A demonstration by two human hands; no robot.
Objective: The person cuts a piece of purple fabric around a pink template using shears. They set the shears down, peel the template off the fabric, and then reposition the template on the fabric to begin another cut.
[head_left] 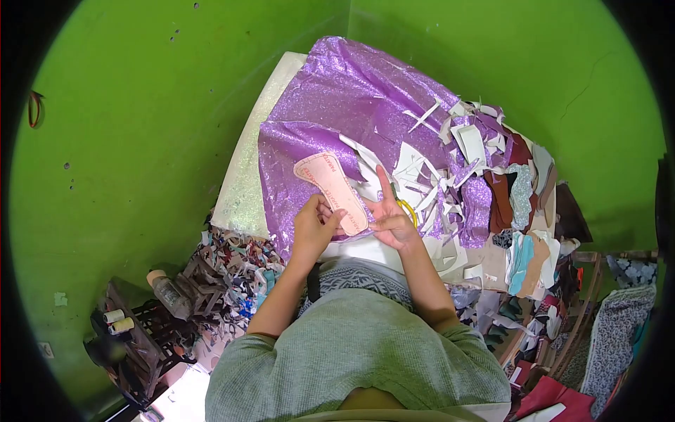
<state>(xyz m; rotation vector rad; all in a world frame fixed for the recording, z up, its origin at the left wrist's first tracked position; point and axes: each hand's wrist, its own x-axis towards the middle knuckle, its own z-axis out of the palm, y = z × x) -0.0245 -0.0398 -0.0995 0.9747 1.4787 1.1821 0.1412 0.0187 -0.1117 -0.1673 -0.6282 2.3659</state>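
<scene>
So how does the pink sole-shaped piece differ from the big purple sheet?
The pink piece carries red lettering; the purple sheet glitters and shows no lettering.
The piece is small, with a rounded outline; the sheet is far larger and covers much of the work surface.
The piece is held in the person's left hand and looks flat; the sheet lies spread out and wrinkled.
Both look thin.

A pale pink sole-shaped piece [330, 184], printed with red letters, was held in the left hand [318, 224], slanting with its broader end toward upper left, above a wrinkled purple glittery sheet [351, 91] partly covered by cuttings [416, 167].
</scene>
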